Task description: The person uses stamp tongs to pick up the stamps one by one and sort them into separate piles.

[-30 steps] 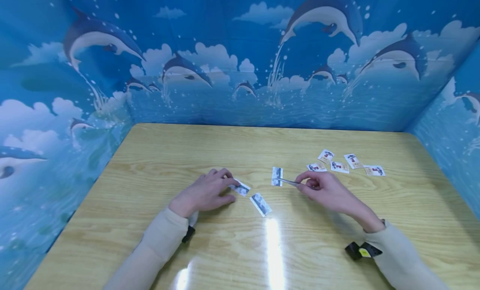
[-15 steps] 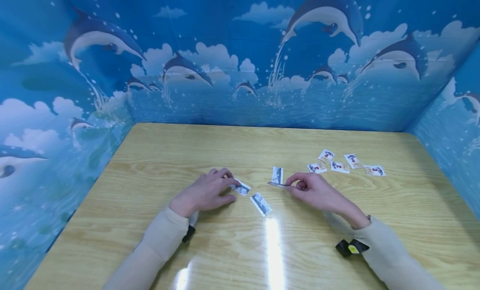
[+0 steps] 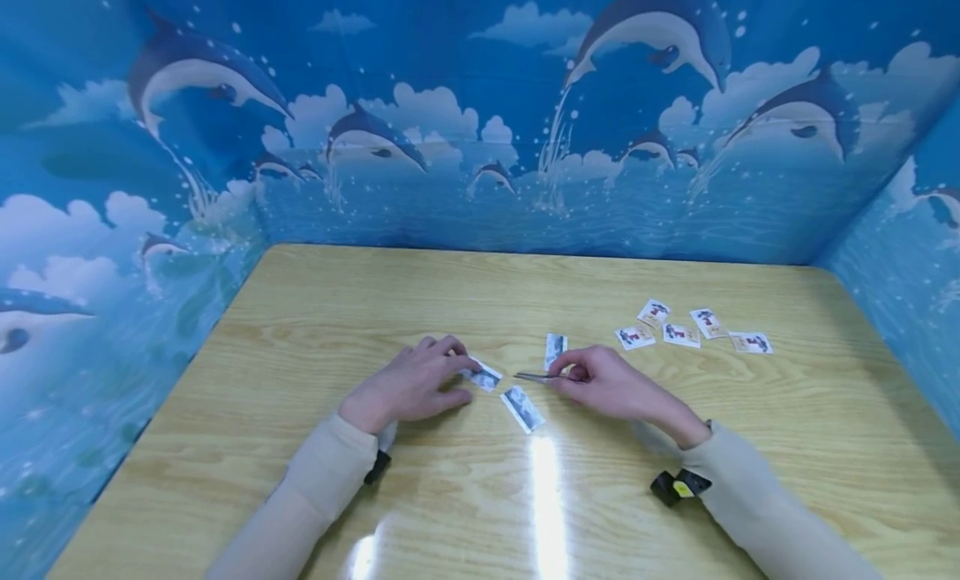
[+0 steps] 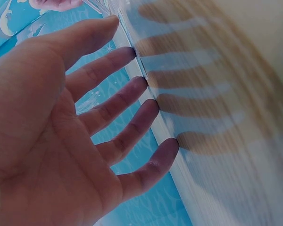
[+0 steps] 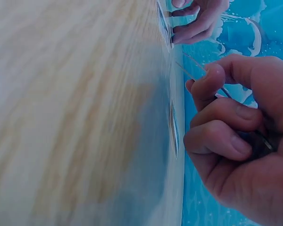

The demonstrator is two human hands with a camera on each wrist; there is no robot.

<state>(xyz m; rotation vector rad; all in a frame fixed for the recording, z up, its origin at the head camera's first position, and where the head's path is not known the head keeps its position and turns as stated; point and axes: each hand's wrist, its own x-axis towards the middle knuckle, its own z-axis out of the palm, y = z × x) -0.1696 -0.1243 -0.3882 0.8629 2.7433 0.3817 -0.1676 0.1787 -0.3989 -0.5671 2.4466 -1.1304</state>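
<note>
In the head view my left hand (image 3: 412, 382) rests at the left. Its index fingertip presses on a small grey-and-white printed card (image 3: 486, 377), and its other fingers touch the table. The left wrist view shows those fingers (image 4: 127, 101) spread and nearly straight. With thumb and index finger my right hand (image 3: 611, 384) pinches metal tweezers (image 3: 532, 377), which point left toward that card. The tips stand a little apart in the right wrist view, with nothing seen between them. A second grey card (image 3: 522, 409) lies below the tweezers. A third (image 3: 557, 344) is partly covered by my right hand.
Several small cards with a red-and-blue figure (image 3: 681, 336) lie at the right of the wooden table (image 3: 360, 297). Blue curtains with dolphins (image 3: 465, 205) stand behind and beside it. Light glares on the tabletop near me.
My right hand has moved left with the tweezers, away from the upright grey card toward the card under my left index finger. My left hand and the cards have stayed in place.
</note>
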